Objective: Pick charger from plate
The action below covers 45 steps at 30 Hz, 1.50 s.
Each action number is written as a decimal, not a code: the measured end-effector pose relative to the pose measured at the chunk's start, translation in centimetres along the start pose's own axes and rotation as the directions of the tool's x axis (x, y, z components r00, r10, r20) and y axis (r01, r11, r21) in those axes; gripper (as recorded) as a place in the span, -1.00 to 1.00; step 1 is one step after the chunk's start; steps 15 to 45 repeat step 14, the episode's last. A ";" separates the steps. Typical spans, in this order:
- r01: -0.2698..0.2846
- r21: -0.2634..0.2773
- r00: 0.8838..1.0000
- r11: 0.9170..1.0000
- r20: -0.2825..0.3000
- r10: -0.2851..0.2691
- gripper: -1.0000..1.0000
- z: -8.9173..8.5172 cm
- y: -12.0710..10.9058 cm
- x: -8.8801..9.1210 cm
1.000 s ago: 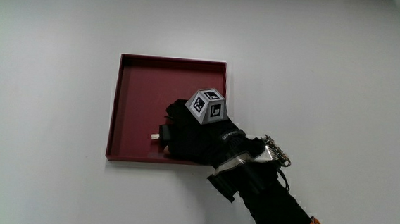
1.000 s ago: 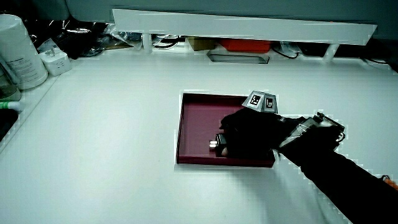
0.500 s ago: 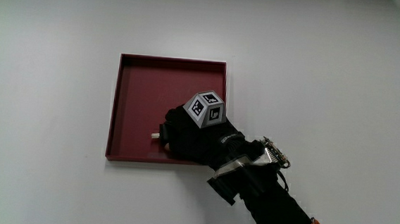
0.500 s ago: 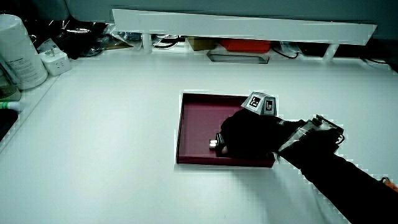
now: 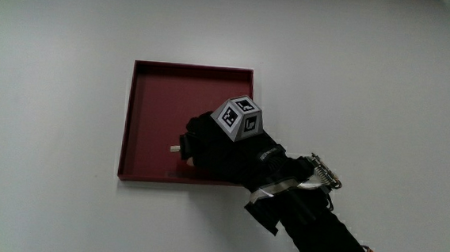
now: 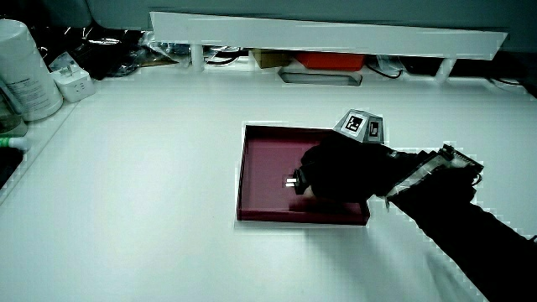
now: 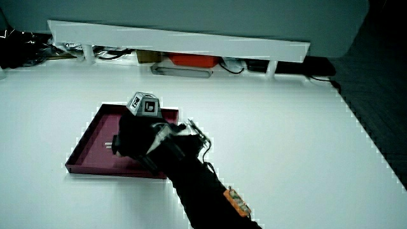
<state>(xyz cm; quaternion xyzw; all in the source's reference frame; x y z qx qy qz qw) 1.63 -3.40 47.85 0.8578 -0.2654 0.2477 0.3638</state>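
Observation:
A dark red square plate lies on the white table and shows in both side views. The hand is over the plate's corner nearest the person, fingers curled around the charger. Only the charger's white tip with its prongs pokes out of the fist, and the body is hidden by the glove. In a side view the prongs hang a little above the plate floor. The forearm crosses the plate's near rim toward the person.
A low white partition runs along the table's edge farthest from the person, with cables and an orange item under it. A white canister and a white plug block stand near a table corner.
The hand has stayed closed on the charger and risen slightly off the plate floor. The patterned cube and wrist have shifted a little away from the plate's middle.

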 end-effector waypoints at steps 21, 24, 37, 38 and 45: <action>-0.035 0.050 0.999 0.998 0.023 0.034 1.00 3.3 -5.0 0.5; -0.035 0.050 0.999 0.998 0.023 0.034 1.00 3.3 -5.0 0.5; -0.035 0.050 0.999 0.998 0.023 0.034 1.00 3.3 -5.0 0.5; -0.035 0.050 0.999 0.998 0.023 0.034 1.00 3.3 -5.0 0.5; -0.035 0.050 0.999 0.998 0.023 0.034 1.00 3.3 -5.0 0.5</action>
